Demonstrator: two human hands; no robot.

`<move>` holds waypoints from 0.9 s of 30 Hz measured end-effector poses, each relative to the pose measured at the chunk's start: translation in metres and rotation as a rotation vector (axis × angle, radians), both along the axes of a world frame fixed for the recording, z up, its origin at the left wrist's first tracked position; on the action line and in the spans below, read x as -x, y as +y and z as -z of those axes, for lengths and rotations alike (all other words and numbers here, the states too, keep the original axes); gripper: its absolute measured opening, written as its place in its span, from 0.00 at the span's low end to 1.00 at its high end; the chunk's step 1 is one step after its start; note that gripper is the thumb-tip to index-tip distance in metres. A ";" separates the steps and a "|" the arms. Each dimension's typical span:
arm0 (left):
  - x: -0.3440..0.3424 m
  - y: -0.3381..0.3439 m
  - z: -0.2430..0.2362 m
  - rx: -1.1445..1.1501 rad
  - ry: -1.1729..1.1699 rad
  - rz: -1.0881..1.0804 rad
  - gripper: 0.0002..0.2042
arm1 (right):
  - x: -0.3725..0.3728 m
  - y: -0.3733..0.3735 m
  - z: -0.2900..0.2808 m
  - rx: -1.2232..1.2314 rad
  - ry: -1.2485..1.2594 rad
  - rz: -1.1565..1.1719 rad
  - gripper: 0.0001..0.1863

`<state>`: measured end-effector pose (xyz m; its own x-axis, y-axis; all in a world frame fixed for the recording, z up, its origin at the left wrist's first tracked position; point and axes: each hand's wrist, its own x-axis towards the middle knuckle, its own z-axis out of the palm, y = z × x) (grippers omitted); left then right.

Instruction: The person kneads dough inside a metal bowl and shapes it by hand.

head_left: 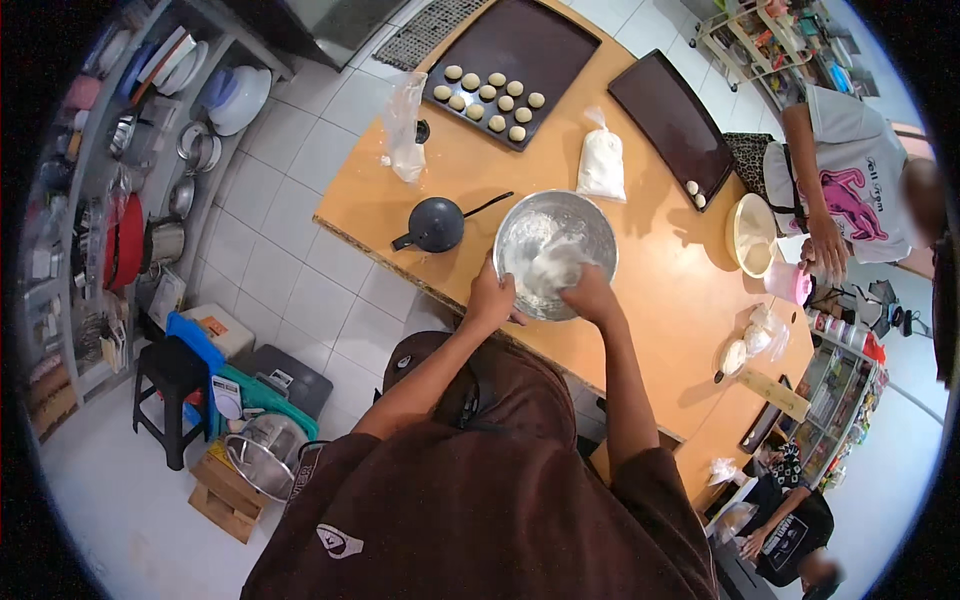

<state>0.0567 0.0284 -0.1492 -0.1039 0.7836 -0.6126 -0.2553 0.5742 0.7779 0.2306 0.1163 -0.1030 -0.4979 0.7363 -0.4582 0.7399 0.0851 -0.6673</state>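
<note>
Here, metal bowl (597, 235), between left hand (490, 299), right hand (592, 297)

Right of metal bowl (604, 232), bare table (670, 290) is giving wide, open path. White powder bag (601, 166) is sitting just past bowl, blocking far way. Black pot (436, 225) is sitting left, thin handle (490, 203) poking toward bowl. Cream tub (736, 238) is blocking farther right. Small gap is running between pot and far-left tray (525, 45).

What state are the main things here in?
Metal bowl: held, white powder inside.
Left hand: gripping the rim.
Right hand: inside the bowl, grip unclear.
Left tray: partly filled with pale balls.
Right tray: two balls at its near end.
Central clear bag: full of white contents.
Stool: upright.
</note>
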 end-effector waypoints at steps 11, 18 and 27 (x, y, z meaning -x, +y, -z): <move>0.000 -0.003 -0.004 0.042 0.003 -0.042 0.26 | 0.031 0.001 -0.020 -0.095 0.097 0.624 0.19; -0.006 0.000 -0.002 0.002 -0.033 -0.002 0.24 | 0.042 -0.034 0.119 -0.298 -0.319 -0.396 0.23; -0.007 -0.004 -0.007 0.001 -0.017 -0.014 0.26 | 0.054 0.014 0.096 -0.375 -0.388 0.247 0.20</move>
<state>0.0640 0.0248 -0.1424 -0.1045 0.7813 -0.6153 -0.2770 0.5714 0.7725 0.1762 0.1301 -0.1988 -0.1393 0.9560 -0.2583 0.9516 0.0570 -0.3020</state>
